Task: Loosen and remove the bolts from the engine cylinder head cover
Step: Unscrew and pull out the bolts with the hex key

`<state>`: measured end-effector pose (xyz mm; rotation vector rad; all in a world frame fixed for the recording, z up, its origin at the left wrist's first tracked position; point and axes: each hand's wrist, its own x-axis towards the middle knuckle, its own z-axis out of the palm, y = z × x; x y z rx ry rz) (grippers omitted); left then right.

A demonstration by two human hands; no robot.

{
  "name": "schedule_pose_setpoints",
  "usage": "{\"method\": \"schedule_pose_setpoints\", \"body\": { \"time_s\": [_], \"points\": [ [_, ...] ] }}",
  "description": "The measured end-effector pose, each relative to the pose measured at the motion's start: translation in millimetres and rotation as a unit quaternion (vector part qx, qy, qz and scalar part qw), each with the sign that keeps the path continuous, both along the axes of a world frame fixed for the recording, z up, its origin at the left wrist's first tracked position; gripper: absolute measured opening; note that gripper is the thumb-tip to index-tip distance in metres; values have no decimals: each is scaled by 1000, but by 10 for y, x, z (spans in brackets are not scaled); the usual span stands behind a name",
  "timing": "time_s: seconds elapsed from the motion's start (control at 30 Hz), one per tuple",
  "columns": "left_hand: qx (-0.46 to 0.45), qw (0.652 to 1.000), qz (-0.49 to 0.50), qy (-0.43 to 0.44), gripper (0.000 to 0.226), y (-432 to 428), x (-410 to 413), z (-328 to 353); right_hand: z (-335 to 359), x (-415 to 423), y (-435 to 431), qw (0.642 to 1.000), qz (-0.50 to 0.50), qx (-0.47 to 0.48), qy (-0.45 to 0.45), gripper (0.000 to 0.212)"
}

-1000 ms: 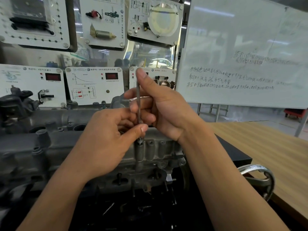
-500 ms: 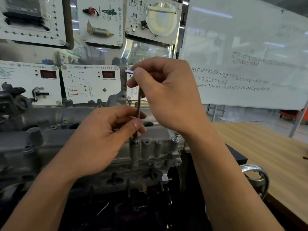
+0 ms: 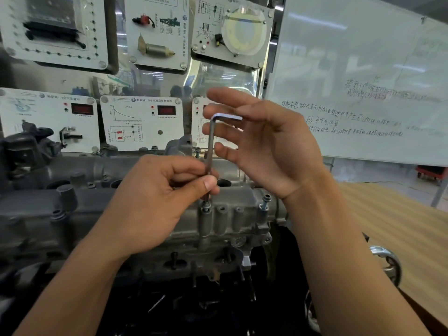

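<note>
Whiteboard (image 3: pixel 363 76) with handwritten lines stands behind and to the right of the grey cylinder head cover (image 3: pixel 232 214), and white instrument panels (image 3: pixel 143 122) with red displays hang behind the cover. A wooden worktop (image 3: pixel 400 238) stretches away to the right of the cover, with a chromed handle (image 3: pixel 388 265) at its near edge. The cover itself lies across the middle of the view on the dark engine block, its right end nearest the camera. Over the cover's near edge, the left hand (image 3: pixel 155 202) has its fingers curled, thumb and forefinger pinching the lower shaft of an L-shaped hex key (image 3: pixel 210 146). Above the cover, the right hand (image 3: pixel 264 144) is spread, palm facing left, its fingers (image 3: pixel 225 97) straight and relaxed, gripping nothing; the key's short arm points toward this palm, and whether it touches cannot be told. The key stands upright, its lower tip down in a bolt (image 3: pixel 206 206) that sits on a boss at the cover's near edge. A second bolt (image 3: pixel 266 202) stands raised out of its hole at the cover's right end, well apart from both hands.
</note>
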<state>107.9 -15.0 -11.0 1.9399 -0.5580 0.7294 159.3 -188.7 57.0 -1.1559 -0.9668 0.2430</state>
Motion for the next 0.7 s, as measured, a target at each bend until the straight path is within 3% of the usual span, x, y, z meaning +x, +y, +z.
{"method": "schedule_pose_setpoints", "body": {
  "time_s": [0.13,0.3,0.47,0.7],
  "points": [
    [-17,1000,6,-4,14,-18,-4,-1,-4,30,-64,997,-80,1,-4,25],
    [-43,999,15,-5,12,-60,-1,-4,-17,-119,25,945,-268,-9,-186,10],
    [-68,997,36,0,23,-51,15,-2,-59,-220,195,930,-291,12,-224,13],
    [-30,999,19,7,18,-35,-7,-10,-61,-177,246,970,-201,5,-135,18]
  ]
}}
